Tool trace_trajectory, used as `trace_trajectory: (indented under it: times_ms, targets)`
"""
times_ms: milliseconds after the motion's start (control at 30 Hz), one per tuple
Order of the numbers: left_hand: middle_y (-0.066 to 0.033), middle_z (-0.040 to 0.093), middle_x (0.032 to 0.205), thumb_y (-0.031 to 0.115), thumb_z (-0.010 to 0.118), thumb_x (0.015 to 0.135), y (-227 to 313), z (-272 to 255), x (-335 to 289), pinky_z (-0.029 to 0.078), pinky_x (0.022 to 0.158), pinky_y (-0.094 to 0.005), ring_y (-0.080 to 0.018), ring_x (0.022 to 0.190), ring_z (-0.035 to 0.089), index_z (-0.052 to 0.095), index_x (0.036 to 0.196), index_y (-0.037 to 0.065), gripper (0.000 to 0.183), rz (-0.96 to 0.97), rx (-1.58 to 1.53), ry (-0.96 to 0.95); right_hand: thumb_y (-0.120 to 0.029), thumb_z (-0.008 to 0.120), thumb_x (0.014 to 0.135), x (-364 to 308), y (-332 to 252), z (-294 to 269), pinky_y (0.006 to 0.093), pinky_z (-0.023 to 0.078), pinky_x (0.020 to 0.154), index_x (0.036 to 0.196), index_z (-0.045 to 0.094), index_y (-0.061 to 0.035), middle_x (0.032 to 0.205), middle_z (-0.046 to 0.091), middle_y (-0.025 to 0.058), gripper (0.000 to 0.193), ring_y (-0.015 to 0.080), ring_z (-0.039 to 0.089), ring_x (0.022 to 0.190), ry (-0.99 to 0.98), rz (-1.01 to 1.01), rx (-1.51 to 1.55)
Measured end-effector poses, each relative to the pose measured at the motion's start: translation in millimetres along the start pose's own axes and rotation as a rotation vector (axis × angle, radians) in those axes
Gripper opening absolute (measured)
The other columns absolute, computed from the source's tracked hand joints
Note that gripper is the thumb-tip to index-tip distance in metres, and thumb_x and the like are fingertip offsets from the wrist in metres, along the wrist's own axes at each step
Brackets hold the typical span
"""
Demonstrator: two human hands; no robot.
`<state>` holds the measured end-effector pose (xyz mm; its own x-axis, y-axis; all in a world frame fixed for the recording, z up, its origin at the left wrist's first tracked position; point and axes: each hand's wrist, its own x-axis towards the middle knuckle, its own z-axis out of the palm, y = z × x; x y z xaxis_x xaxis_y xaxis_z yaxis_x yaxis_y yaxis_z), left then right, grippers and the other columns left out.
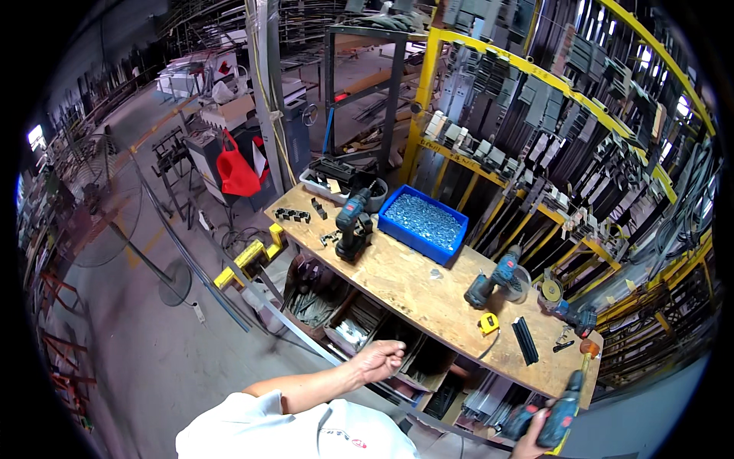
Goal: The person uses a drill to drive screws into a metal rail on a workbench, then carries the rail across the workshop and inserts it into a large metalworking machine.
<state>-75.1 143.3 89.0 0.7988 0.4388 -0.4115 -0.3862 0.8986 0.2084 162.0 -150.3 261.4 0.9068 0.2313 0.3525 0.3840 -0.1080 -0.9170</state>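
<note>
My left hand (378,362) hangs before the front edge of the wooden workbench (417,294), fingers curled closed; whatever they may hold is hidden. At the lower right, my right hand (532,440) grips a dark cordless drill (564,413) by the bench's right end. Two more cordless drills stand upright on the bench, one on the left (352,226) and one right of the middle (495,279). A blue bin (423,224) full of small metal fasteners sits at the back edge. Near the front lie a yellow tape measure (488,323) and a black profile strip (525,340).
An angle grinder (569,314) and an orange round item (589,347) lie at the bench's right end. Boxes of parts (355,321) fill the shelf below. A yellow rack (497,57) of metal profiles rises behind; a pedestal fan (172,279) stands left.
</note>
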Motion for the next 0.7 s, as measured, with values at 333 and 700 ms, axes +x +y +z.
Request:
trace_trajectory:
  times_ms: [333,700]
  targets:
    - [-0.0084,0.071,0.085,0.012,0.063,0.103,40.3,-22.9,-22.2,0.061,0.073,-0.0303,-0.0193,0.074,0.069,0.072,0.101,-0.001,0.015,-0.144,-0.088,-0.258,-0.015,0.084,0.083,-205.6,-43.2,101.0,0.036,0.057,0.081,0.118,0.067,0.0012,0.098,0.072,0.0107,0.042,0.0211,0.069,0.085,-0.505,0.051,-0.247]
    - [-0.0106,0.068,0.084,0.013,0.07,0.097,37.5,-4.9,-76.7,0.05,0.067,-0.0288,-0.0178,0.074,0.061,0.072,0.093,0.002,0.012,-0.08,-0.08,-0.213,-0.013,0.083,0.079,-237.0,-65.3,95.2,0.037,0.057,0.077,0.12,0.065,0.0038,0.096,0.072,0.014,0.048,0.025,0.071,0.08,-0.693,-0.118,-0.194]
